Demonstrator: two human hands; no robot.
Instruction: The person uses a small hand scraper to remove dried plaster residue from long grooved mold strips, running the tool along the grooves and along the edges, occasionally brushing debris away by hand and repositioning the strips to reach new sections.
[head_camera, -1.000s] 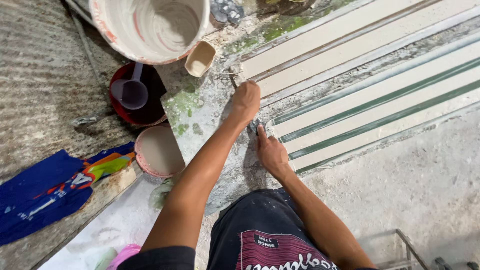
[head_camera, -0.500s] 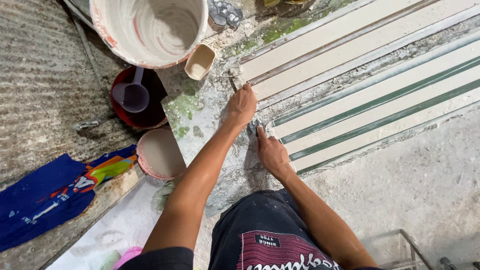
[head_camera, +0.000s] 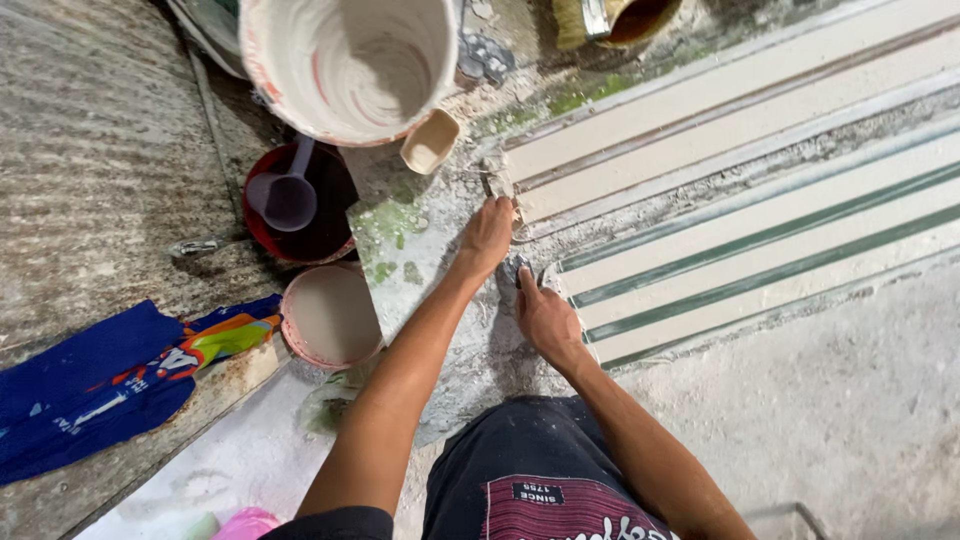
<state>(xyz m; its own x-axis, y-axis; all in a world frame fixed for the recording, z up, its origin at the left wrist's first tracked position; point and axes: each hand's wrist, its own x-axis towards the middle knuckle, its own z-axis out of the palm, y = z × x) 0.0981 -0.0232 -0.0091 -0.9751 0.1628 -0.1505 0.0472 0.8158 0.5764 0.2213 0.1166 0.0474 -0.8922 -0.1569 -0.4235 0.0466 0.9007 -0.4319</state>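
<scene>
Plaster-caked tool (head_camera: 497, 187) half hidden under left hand (head_camera: 487, 232), possibly gripped

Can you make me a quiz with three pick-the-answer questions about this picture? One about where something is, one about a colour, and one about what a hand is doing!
1. Where is the purple scoop?
A. Inside the dark red bowl
B. On the blue cloth
C. In the person's lap

2. What colour are the thin stripes on the long pale strips nearest the person?
A. Orange
B. Green
C. Purple

3. What is the left hand doing?
A. Resting flat on the blue cloth
B. Lifting the big white bucket
C. Holding a small tool at the end of a long strip

Answers:
1 A, the scoop lies within the red bowl's rim.
2 B, dark green lines run along those strips.
3 C, the fingers grip a small tool by the strip's end, while the right hand presses down nearby.
</scene>
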